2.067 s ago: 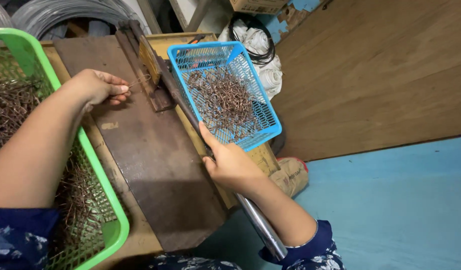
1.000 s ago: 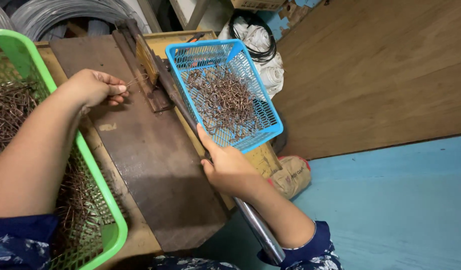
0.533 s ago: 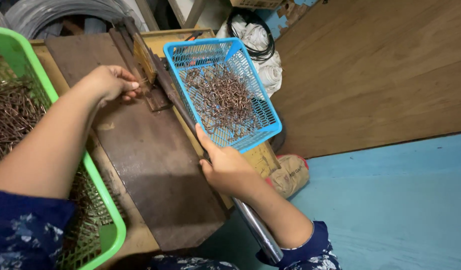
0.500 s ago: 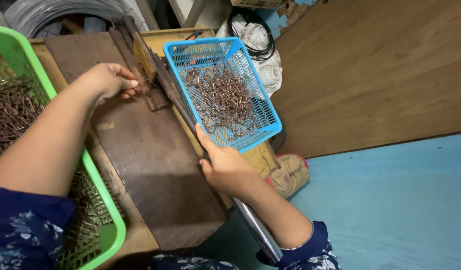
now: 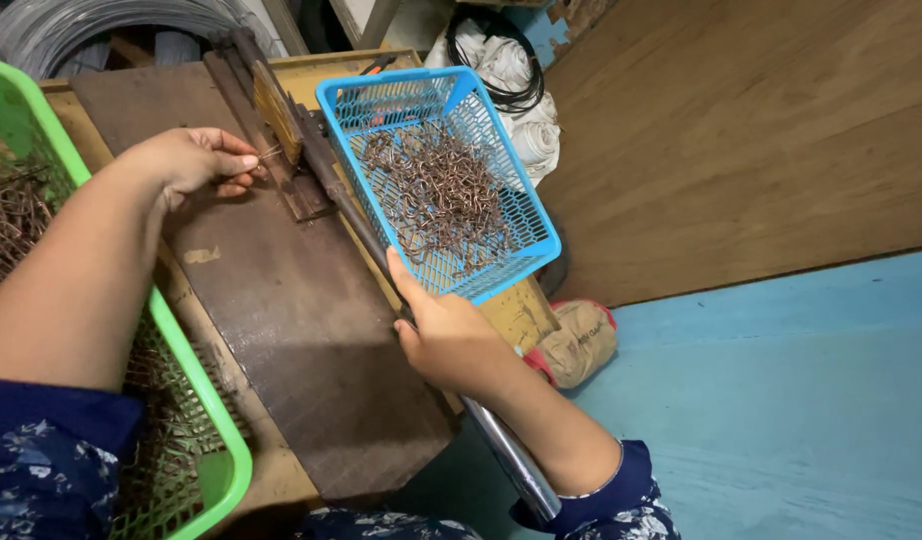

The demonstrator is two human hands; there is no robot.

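My left hand (image 5: 193, 162) pinches a short piece of thin wire (image 5: 269, 153) and holds its end against the metal jig (image 5: 281, 130) on the dark steel plate (image 5: 281, 310). My right hand (image 5: 446, 335) is closed around the long metal lever handle (image 5: 511, 460) that runs from the jig toward me. A blue mesh basket (image 5: 526, 232) holding several bent brown wire pieces sits just right of the lever. A green mesh basket (image 5: 196, 400) with straight wire pieces lies under my left forearm.
A wooden bench (image 5: 526, 315) carries the steel plate. Coils of grey wire (image 5: 91, 25) lie at the back left. A white bundle with black cable (image 5: 506, 70) sits behind the blue basket. A tan sack (image 5: 581, 340) rests on the blue floor (image 5: 781, 400) before a wooden wall panel (image 5: 741, 130).
My left hand has moved right from the plate's left side to the jig, bringing a wire piece up to it. My right hand has stayed on the lever.
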